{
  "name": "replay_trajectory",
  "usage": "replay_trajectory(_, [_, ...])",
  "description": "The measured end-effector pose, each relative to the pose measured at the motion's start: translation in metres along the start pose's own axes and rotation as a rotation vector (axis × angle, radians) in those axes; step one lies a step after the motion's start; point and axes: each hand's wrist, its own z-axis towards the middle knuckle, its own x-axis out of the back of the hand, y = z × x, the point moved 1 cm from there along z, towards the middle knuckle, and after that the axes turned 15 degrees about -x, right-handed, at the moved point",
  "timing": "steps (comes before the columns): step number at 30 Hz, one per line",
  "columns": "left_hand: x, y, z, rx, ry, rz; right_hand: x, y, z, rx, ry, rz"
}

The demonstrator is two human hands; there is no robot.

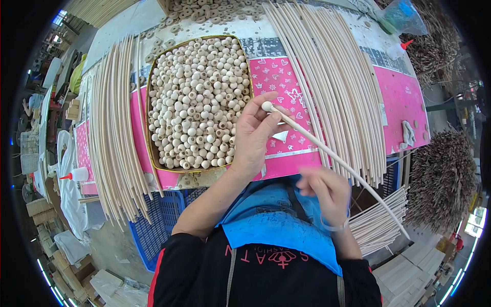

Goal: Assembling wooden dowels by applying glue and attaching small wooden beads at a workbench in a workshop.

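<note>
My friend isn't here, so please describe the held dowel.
Find the pink-covered table, then the left hand at the right edge of the bead tray. The wooden dowel slants from it toward lower right. Unlike the laid-out dowels, it wears a bead.

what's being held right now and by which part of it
The left hand holds a pale wooden rod at its end with the round bead. The right hand is blurred; nothing shows held there.
</note>
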Motion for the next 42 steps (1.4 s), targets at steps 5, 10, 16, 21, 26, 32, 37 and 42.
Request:
replay_trajectory(5, [0.017, 0.021, 0.013, -0.063, 0.021, 0.012, 0.065, -0.013, -0.029, 0.179, 0.530, -0.929])
replay_trajectory(10, [0.022, 0.029, 0.024, -0.062, -0.060, 0.104, 0.090, 0.073, -0.069, -0.367, 0.083, -0.215])
replay_trajectory(16, [0.026, 0.027, 0.034, -0.122, 0.006, 0.148, 0.046, 0.067, -0.068, -0.048, 0.432, -0.461])
replay_trajectory(21, [0.041, 0.029, 0.046, -0.066, -0.076, 0.065, 0.041, 0.052, -0.070, 0.068, 0.588, -0.693])
replay_trajectory(26, [0.043, 0.031, 0.043, -0.031, -0.033, 0.054, 0.031, 0.056, -0.068, 0.088, 0.565, -0.649])
replay_trajectory(32, [0.010, 0.012, 0.063, -0.111, -0.156, 0.193, 0.031, 0.073, -0.076, -0.060, 0.620, -0.520])
replay_trajectory(37, [0.001, 0.032, 0.072, -0.089, -0.274, 0.098, 0.046, 0.130, -0.103, -0.213, 0.538, -0.090])
replay_trajectory(42, [-0.108, -0.007, 0.041, -0.107, -0.502, 0.080, 0.048, 0.173, -0.140, -0.343, 0.451, 0.447])
